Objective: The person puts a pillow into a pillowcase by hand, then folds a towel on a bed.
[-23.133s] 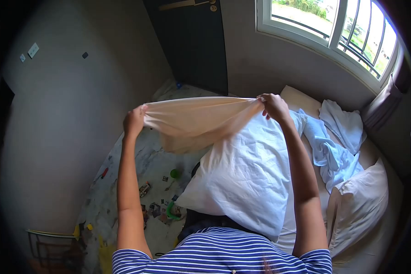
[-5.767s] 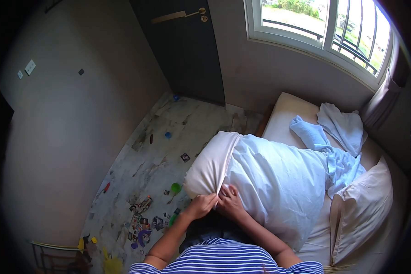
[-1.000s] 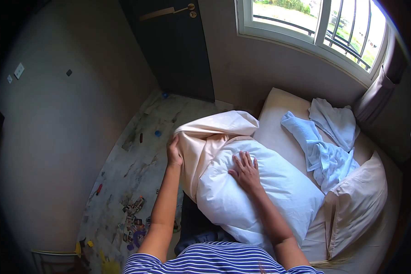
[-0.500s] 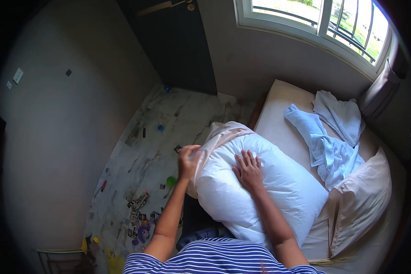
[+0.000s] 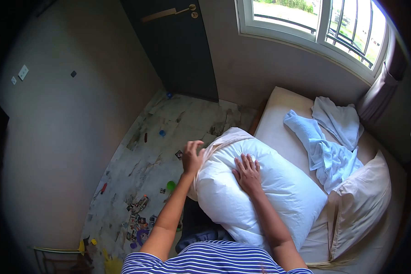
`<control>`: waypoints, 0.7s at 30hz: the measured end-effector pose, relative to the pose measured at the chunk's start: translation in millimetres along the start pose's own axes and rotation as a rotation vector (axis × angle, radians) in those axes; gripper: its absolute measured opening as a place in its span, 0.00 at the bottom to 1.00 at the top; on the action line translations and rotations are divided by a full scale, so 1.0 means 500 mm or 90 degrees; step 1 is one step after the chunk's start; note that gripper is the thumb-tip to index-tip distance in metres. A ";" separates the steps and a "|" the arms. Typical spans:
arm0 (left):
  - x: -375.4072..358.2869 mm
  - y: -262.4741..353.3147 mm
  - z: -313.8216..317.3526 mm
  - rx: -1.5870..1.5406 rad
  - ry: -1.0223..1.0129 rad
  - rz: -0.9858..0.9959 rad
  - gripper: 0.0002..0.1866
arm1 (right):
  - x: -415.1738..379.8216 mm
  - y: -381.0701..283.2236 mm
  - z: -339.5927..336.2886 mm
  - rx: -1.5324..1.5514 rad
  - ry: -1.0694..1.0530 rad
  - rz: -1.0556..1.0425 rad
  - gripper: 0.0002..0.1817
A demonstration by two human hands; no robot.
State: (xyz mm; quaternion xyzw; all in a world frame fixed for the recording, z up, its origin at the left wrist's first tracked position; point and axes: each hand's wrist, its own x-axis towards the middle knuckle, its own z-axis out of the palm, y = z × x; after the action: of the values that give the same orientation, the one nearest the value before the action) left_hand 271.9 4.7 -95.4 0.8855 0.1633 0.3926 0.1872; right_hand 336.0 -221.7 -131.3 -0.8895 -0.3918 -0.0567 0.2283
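Note:
A big white pillow [image 5: 255, 196] lies slanted across the near side of the bed, its far end tucked inside a pale pink pillowcase [image 5: 230, 137]. My right hand [image 5: 248, 173] rests flat on top of it, fingers spread. Along the pillowcase's left edge is my left hand [image 5: 192, 159], fingers curved and parted from the thumb, with the fingertips right at the cloth. Much of the pillow's bare white side faces up toward me.
On the bed [image 5: 285, 109] lie a light blue towel [image 5: 331, 155], a greyish cloth [image 5: 338, 121] and another pale pillowcase [image 5: 363, 205]. Small items [image 5: 139, 223] litter the marble-look floor [image 5: 164, 155], with a green cup [image 5: 171, 185] among them. A dark door [image 5: 173, 50] stands beyond.
My left hand has lifted slightly and its fingers point more upward at the pillowcase edge. My right hand stays flat on the pillow. The view has tilted a little.

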 end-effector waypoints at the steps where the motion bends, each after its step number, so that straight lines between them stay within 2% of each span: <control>1: -0.002 0.016 -0.004 -0.015 -0.091 0.019 0.11 | 0.003 -0.002 0.001 0.000 0.006 -0.002 0.26; 3: -0.001 0.058 -0.007 0.027 -0.226 0.049 0.14 | 0.000 -0.001 -0.001 -0.004 0.011 -0.004 0.26; 10: -0.015 0.017 0.053 0.205 -0.331 -0.103 0.15 | -0.002 0.000 -0.006 0.001 0.009 -0.012 0.26; 13: -0.015 0.012 0.035 0.258 -0.413 -0.098 0.14 | -0.002 0.000 -0.007 0.005 0.004 -0.008 0.26; 17: 0.002 0.046 -0.018 0.062 -0.297 -0.030 0.13 | -0.005 -0.011 -0.007 0.002 -0.011 0.020 0.29; 19: 0.006 0.065 -0.034 0.001 -0.233 -0.007 0.13 | -0.015 -0.060 -0.044 -0.009 -0.039 0.051 0.31; 20: 0.008 0.071 -0.041 -0.025 -0.245 -0.017 0.14 | -0.024 -0.090 -0.065 0.053 -0.040 0.032 0.36; 21: 0.008 0.071 -0.047 -0.037 -0.269 -0.020 0.14 | -0.037 -0.116 -0.078 0.079 -0.044 -0.049 0.39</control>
State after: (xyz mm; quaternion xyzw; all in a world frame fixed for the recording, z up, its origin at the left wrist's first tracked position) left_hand 261.8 -20.2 -62.1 0.9397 0.1231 0.2001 0.2486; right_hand 284.2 -217.6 -80.8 -0.8593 -0.4361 -0.0103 0.2672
